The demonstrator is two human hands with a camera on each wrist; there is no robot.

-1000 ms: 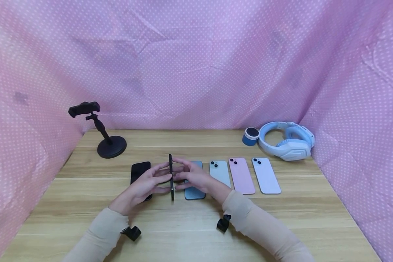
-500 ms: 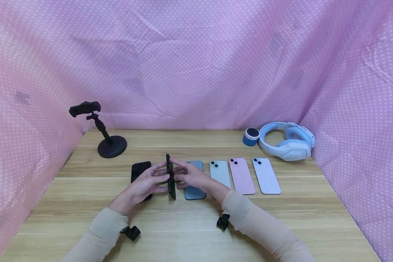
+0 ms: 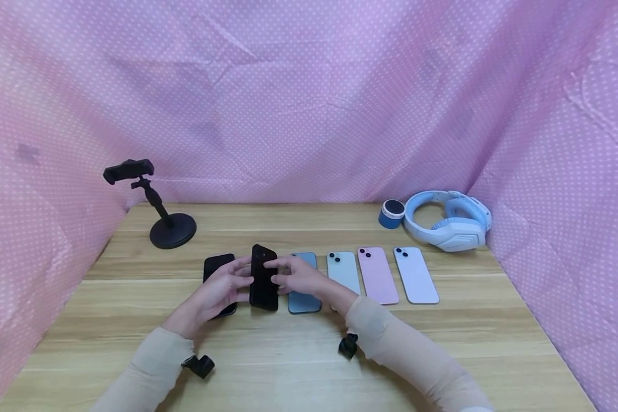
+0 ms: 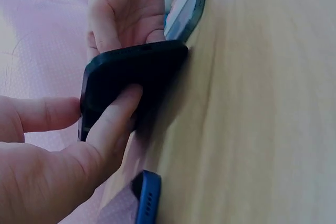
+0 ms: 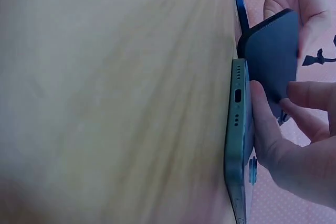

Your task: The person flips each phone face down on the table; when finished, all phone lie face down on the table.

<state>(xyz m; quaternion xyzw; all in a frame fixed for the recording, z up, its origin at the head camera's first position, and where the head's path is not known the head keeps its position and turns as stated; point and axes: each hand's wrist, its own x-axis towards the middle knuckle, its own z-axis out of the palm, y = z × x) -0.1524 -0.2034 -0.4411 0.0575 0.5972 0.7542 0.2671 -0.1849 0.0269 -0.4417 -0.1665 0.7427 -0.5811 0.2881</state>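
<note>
In the head view a black smartphone (image 3: 264, 283) stands tilted over the table between both hands, its dark back with the camera end away from me. My left hand (image 3: 220, 290) holds its left side; in the left wrist view the thumb (image 4: 118, 114) lies across one face and another finger meets the edge. My right hand (image 3: 305, 278) holds the right side with spread fingers, its fingertips (image 5: 257, 90) against the phone in the right wrist view. Partly behind my left hand lies a dark phone (image 3: 217, 264) with a blue edge. Under my right hand lies a blue phone (image 3: 305, 303).
To the right a pale green phone (image 3: 343, 269), a pink phone (image 3: 378, 277) and a white phone (image 3: 416, 277) lie backs up in a row. A phone stand (image 3: 171, 229) is at back left. A small speaker (image 3: 391, 214) and headphones (image 3: 455, 233) sit at back right.
The black phone has turned from edge-on to show its broad dark face, and has shifted slightly left. Both hands stay on it, and the right fingers now reach over that face.
</note>
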